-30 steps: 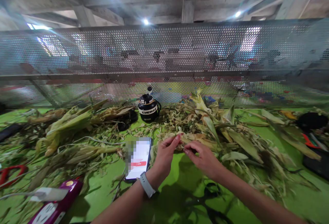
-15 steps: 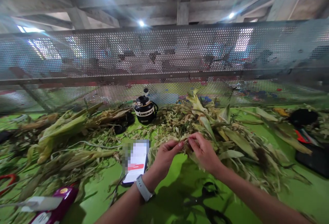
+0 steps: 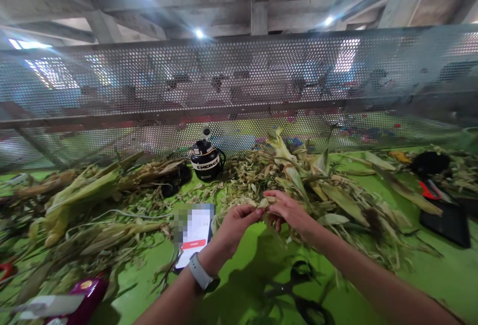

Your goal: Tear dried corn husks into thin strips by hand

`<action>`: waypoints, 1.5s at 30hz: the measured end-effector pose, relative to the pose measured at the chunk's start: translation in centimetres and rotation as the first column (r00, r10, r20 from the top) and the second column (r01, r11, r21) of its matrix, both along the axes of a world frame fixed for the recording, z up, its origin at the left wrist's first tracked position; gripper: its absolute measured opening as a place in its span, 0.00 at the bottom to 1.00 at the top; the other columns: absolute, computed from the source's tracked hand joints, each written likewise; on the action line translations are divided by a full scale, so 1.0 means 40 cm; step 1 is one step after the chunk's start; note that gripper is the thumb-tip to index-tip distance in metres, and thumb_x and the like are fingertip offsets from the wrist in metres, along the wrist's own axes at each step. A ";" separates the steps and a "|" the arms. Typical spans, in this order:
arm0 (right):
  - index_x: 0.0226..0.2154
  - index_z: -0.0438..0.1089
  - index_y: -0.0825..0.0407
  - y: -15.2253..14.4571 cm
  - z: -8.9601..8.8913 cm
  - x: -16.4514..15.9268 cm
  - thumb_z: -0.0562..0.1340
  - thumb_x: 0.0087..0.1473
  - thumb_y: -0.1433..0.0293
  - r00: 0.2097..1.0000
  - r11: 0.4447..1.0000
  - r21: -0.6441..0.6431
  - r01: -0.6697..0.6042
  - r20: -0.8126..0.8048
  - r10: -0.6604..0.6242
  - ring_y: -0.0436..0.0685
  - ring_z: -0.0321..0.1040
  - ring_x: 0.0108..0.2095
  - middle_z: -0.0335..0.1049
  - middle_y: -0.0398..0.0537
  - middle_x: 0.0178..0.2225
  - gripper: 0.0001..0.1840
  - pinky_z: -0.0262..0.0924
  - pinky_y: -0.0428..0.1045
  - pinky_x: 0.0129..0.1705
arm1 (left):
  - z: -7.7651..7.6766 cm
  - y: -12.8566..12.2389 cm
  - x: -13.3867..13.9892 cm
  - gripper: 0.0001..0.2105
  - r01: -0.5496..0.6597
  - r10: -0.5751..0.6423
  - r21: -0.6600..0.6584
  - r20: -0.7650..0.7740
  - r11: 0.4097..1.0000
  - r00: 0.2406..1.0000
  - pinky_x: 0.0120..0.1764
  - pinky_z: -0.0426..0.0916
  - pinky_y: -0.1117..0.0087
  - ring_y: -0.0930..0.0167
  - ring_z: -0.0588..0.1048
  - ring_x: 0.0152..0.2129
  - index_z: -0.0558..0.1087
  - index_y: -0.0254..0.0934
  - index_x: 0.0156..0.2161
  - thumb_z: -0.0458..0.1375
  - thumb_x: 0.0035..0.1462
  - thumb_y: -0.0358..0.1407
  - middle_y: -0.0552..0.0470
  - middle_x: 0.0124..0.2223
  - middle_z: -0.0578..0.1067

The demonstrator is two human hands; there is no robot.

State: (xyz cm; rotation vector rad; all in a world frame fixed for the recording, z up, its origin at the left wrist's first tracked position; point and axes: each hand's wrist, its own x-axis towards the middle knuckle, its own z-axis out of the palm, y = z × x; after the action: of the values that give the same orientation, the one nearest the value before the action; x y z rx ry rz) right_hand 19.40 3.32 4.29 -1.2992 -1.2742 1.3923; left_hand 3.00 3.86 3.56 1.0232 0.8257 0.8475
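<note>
My left hand (image 3: 239, 223) and my right hand (image 3: 287, 211) meet above the green table, fingertips almost touching. Between them they pinch a small pale piece of corn husk (image 3: 266, 202), partly covered by the fingers. Thin strips dangle under my right hand. Right behind the hands lies a heap of shredded corn husk (image 3: 257, 173), with longer husk leaves (image 3: 343, 200) on its right. Nearer to me, black-handled scissors (image 3: 293, 287) lie on the table below the hands. A phone (image 3: 194, 235) with a lit screen lies left of my left wrist.
A black jug (image 3: 206, 161) marked "ENERGY" stands behind the phone. More dried husks (image 3: 85, 190) cover the left side, with a purple device (image 3: 87, 295) in front. At right lie a black tablet-like object (image 3: 446, 223) and a red-handled tool (image 3: 429, 190). A perforated metal screen (image 3: 239, 86) closes the back.
The fingers of my right hand have shifted and turned over the husk piece, spreading more. Both hands remain together at it. The whole view has moved slightly, so the table things appear further left.
</note>
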 end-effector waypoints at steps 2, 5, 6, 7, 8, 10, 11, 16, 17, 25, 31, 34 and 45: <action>0.34 0.67 0.53 0.006 -0.004 0.003 0.59 0.44 0.69 0.999 0.999 -0.006 -0.050 0.017 0.050 0.49 0.62 0.18 0.63 0.37 0.17 0.11 0.60 0.44 0.18 | 0.006 0.001 -0.005 0.15 0.033 -0.033 -0.059 0.000 0.998 0.999 0.24 0.59 0.75 0.76 0.67 0.18 0.77 0.31 0.27 0.68 0.38 0.42 0.51 0.24 0.75; 0.30 0.70 0.54 0.010 -0.004 0.018 0.58 0.47 0.69 0.977 0.986 0.134 -0.097 0.204 0.068 0.50 0.63 0.21 0.66 0.40 0.20 0.07 0.63 0.46 0.23 | 0.008 0.007 -0.012 0.14 0.013 -0.015 -0.071 -0.028 0.997 0.999 0.23 0.58 0.76 0.77 0.66 0.17 0.76 0.32 0.25 0.69 0.36 0.42 0.53 0.22 0.74; 0.31 0.71 0.54 0.010 0.000 0.025 0.58 0.49 0.69 0.948 0.966 0.229 -0.116 0.315 0.039 0.51 0.65 0.23 0.68 0.43 0.23 0.08 0.64 0.48 0.26 | 0.006 0.011 -0.014 0.14 0.001 -0.003 -0.050 -0.043 0.999 0.999 0.23 0.57 0.76 0.78 0.65 0.17 0.76 0.32 0.24 0.69 0.36 0.42 0.53 0.21 0.73; 0.32 0.72 0.53 0.007 0.005 0.033 0.58 0.50 0.69 0.899 0.932 0.329 -0.150 0.438 -0.010 0.53 0.66 0.26 0.69 0.45 0.25 0.08 0.64 0.49 0.30 | 0.004 0.014 -0.015 0.14 -0.008 0.007 -0.015 -0.062 1.000 0.998 0.23 0.57 0.76 0.78 0.64 0.17 0.76 0.32 0.23 0.69 0.36 0.42 0.54 0.20 0.73; 0.33 0.73 0.52 0.003 0.013 0.040 0.58 0.52 0.70 0.828 0.886 0.420 -0.199 0.556 -0.078 0.55 0.67 0.29 0.70 0.47 0.28 0.09 0.63 0.50 0.33 | 0.001 0.018 -0.016 0.14 -0.013 0.015 0.025 -0.082 1.000 0.996 0.23 0.56 0.76 0.78 0.64 0.17 0.76 0.32 0.23 0.68 0.36 0.43 0.54 0.20 0.72; 0.35 0.75 0.50 -0.010 0.033 0.049 0.58 0.54 0.71 0.651 0.787 0.531 -0.314 0.723 -0.229 0.56 0.66 0.32 0.70 0.49 0.30 0.10 0.61 0.52 0.36 | -0.004 0.023 -0.017 0.14 -0.009 0.022 0.099 -0.130 0.995 0.991 0.24 0.55 0.76 0.77 0.63 0.18 0.76 0.33 0.22 0.68 0.37 0.44 0.54 0.20 0.72; 0.35 0.76 0.49 -0.019 0.044 0.051 0.58 0.54 0.72 0.565 0.752 0.550 -0.363 0.772 -0.292 0.57 0.66 0.33 0.69 0.50 0.30 0.10 0.61 0.52 0.36 | -0.007 0.025 -0.017 0.14 0.000 0.020 0.124 -0.156 0.992 0.988 0.25 0.54 0.75 0.77 0.63 0.19 0.76 0.33 0.22 0.67 0.37 0.44 0.54 0.20 0.72; 0.35 0.74 0.51 -0.051 0.090 0.052 0.58 0.52 0.78 0.431 0.579 0.628 -0.520 0.778 -0.457 0.63 0.61 0.48 0.66 0.54 0.46 0.12 0.56 0.59 0.49 | -0.014 0.021 -0.014 0.16 0.072 -0.025 0.174 -0.261 0.982 0.965 0.23 0.49 0.75 0.78 0.56 0.17 0.74 0.32 0.20 0.65 0.40 0.46 0.58 0.17 0.66; 0.36 0.74 0.51 -0.053 0.094 0.052 0.57 0.52 0.78 0.449 0.540 0.639 -0.548 0.769 -0.455 0.63 0.59 0.50 0.66 0.54 0.47 0.12 0.53 0.61 0.53 | -0.014 0.018 -0.013 0.16 0.100 -0.053 0.164 -0.272 0.981 0.961 0.23 0.49 0.75 0.79 0.56 0.17 0.74 0.32 0.20 0.64 0.41 0.47 0.59 0.17 0.65; 0.37 0.74 0.49 -0.037 0.042 0.025 0.57 0.56 0.71 0.581 0.551 0.631 -0.545 0.759 -0.295 0.61 0.60 0.51 0.70 0.50 0.44 0.10 0.48 0.62 0.56 | -0.001 -0.026 -0.001 0.14 0.437 -0.438 -0.033 -0.116 0.899 0.892 0.36 0.61 0.73 0.74 0.69 0.26 0.75 0.32 0.21 0.69 0.35 0.42 0.54 0.25 0.75; 0.41 0.73 0.52 0.007 -0.016 0.037 0.56 0.57 0.69 0.702 0.673 0.575 -0.466 0.703 -0.115 0.58 0.66 0.45 0.71 0.53 0.43 0.13 0.61 0.55 0.47 | 0.001 -0.026 0.000 0.12 0.412 -0.359 -0.186 0.263 0.892 0.896 0.36 0.63 0.74 0.77 0.69 0.24 0.76 0.29 0.23 0.70 0.35 0.36 0.51 0.26 0.75; 0.42 0.70 0.52 0.016 0.006 0.061 0.55 0.55 0.71 0.762 0.703 0.666 -0.250 0.583 -0.282 0.59 0.66 0.46 0.70 0.53 0.43 0.13 0.60 0.55 0.48 | -0.001 -0.016 -0.002 0.10 0.337 -0.252 -0.257 0.311 0.906 0.916 0.36 0.64 0.73 0.77 0.70 0.23 0.75 0.29 0.22 0.71 0.35 0.33 0.51 0.25 0.75; 0.27 0.70 0.52 -0.070 0.152 0.074 0.58 0.54 0.61 0.660 0.844 0.277 -0.459 0.742 0.116 0.52 0.67 0.27 0.72 0.44 0.26 0.13 0.58 0.46 0.30 | -0.013 0.022 -0.018 0.09 0.230 -0.142 -0.233 0.342 0.945 0.929 0.37 0.65 0.74 0.77 0.72 0.25 0.77 0.29 0.27 0.70 0.39 0.32 0.50 0.28 0.77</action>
State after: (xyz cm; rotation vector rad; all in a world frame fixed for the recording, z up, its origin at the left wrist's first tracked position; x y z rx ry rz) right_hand 22.36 0.51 10.35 -1.3692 -2.2728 0.6860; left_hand 2.27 4.73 3.03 0.6863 0.5356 0.6912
